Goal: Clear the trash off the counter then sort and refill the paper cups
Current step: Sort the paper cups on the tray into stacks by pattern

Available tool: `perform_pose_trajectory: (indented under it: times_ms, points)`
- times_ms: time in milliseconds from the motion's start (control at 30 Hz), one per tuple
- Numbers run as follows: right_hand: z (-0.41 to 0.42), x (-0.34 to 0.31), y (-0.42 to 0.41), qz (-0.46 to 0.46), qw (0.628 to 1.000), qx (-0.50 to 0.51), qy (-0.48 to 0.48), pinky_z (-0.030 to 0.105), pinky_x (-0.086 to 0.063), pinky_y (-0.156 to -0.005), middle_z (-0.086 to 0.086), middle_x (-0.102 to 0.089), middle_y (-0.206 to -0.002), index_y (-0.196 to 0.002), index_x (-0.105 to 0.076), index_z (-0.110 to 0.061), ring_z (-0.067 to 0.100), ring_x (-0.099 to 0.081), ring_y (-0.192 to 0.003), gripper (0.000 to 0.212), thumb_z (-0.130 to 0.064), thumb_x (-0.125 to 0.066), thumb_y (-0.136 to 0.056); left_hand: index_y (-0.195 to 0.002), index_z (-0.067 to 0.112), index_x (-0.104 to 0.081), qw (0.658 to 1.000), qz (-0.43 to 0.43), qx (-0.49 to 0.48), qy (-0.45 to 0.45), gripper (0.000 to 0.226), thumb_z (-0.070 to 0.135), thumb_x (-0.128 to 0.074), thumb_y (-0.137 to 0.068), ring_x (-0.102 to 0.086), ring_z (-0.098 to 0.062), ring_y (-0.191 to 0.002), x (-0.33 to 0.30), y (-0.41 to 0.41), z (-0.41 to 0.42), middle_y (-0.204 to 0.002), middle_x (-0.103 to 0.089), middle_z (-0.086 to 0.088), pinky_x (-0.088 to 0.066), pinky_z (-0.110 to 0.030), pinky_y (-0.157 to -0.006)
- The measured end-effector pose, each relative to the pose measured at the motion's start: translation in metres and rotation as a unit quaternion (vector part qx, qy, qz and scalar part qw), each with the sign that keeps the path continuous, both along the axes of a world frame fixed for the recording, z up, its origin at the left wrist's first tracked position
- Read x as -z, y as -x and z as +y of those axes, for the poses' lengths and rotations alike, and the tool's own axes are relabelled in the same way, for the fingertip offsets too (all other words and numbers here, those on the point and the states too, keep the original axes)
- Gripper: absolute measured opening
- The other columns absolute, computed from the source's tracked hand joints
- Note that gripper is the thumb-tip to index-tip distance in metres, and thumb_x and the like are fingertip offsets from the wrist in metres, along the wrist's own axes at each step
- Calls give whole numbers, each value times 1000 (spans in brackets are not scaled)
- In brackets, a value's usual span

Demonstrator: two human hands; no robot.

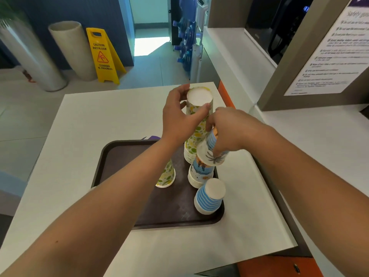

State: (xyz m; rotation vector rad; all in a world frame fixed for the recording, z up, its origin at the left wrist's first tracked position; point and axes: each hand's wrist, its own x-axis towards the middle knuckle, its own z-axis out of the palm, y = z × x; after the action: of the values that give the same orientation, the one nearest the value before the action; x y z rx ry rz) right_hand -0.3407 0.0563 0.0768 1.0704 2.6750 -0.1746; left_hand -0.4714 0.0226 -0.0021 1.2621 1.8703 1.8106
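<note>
A dark brown tray (pixel 119 154) lies on the white counter. On it stands a tall upside-down stack of lemon-print cups (pixel 198 124); my left hand (pixel 179 116) grips its top. My right hand (pixel 229 132) holds a palm-print cup (pixel 209 154), tilted, just above a shorter stack of palm-print cups (pixel 199 174). A blue-striped cup stack (pixel 209 196) stands at the tray's near right corner. One lemon-print cup (pixel 167 174) stands upside down, partly hidden by my left forearm.
The white counter (pixel 79 120) ends at the left over a tiled floor. A yellow wet-floor sign (pixel 103 54) and two tall cylinders (pixel 71 48) stand beyond. A safety notice (pixel 331 56) hangs at the right, with an orange edge (pixel 225 92) beside the counter.
</note>
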Motion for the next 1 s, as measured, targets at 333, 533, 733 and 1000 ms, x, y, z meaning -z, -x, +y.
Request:
perform_pose_trajectory:
  times_ms: [333, 533, 733, 1000]
  points:
    - [-10, 83, -15, 153, 978, 113, 85, 30, -39, -69, 4, -45, -113, -116, -41, -14, 21, -52, -93, 79, -36, -90, -59, -138, 16, -50, 976, -66, 74, 196, 67, 20, -80, -78, -56, -15, -119, 42, 14, 5, -132, -58, -1, -47, -36, -105]
    - [-14, 107, -15, 196, 956, 192, 103, 30, -41, -70, 7, -54, -114, -115, -43, -12, 27, -59, -103, 74, -32, -90, -62, -141, 15, -46, 965, -68, 88, 239, 70, 18, -78, -79, -56, -18, -117, 35, 19, 11, -133, -56, -4, -50, -40, -102]
    - [-22, 97, -15, 212, 952, 198, 98, 32, -43, -79, 7, -47, -124, -126, -40, -12, 26, -53, -112, 87, -44, -89, -61, -150, 15, -34, 959, -73, 88, 258, 89, 30, -82, -77, -42, -16, -138, 33, 23, -5, -150, -45, -4, -40, -35, -111]
    - [-80, 90, 23, 371, 908, 107, 163, 26, -39, -93, -3, -42, -139, -138, -35, -20, 15, -45, -124, 75, -36, -78, -78, -140, 13, -50, 971, -12, 54, 232, 63, 31, -75, -85, -56, -8, -123, 2, 72, -89, -134, -60, -1, -44, -26, -106]
